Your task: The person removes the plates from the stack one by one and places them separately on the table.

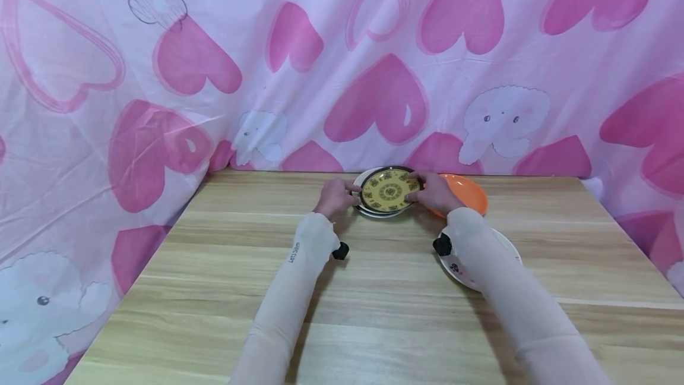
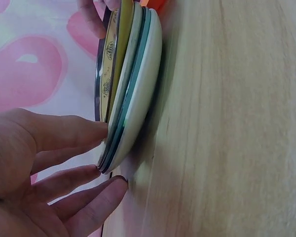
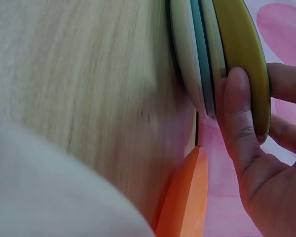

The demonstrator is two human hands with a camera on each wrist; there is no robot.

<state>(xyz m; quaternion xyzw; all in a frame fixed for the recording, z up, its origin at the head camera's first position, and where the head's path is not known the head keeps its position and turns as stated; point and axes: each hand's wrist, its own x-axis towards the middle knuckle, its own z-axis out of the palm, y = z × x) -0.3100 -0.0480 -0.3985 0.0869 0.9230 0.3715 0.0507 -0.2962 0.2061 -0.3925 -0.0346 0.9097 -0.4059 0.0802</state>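
A yellow plate (image 1: 390, 191) with a dark rim and printed motifs lies tilted over a stack of plates at the table's far edge. Beneath it, the left wrist view shows a teal plate (image 2: 133, 74) between pale ones, with a white plate (image 2: 150, 74) lowest. My right hand (image 1: 434, 193) pinches the yellow plate's right rim, thumb on the underside and fingers over the top. At the opposite side, my left hand (image 1: 335, 198) has its fingers extended, fingertips right at the rims of the yellow plate and the stack.
An orange plate (image 1: 471, 195) sits right of the stack, partly behind my right hand. Nearer, a white plate (image 1: 461, 273) with a floral print is partly covered by my right sleeve. A pink heart-patterned curtain (image 1: 299, 100) hangs behind the wooden table (image 1: 385, 314).
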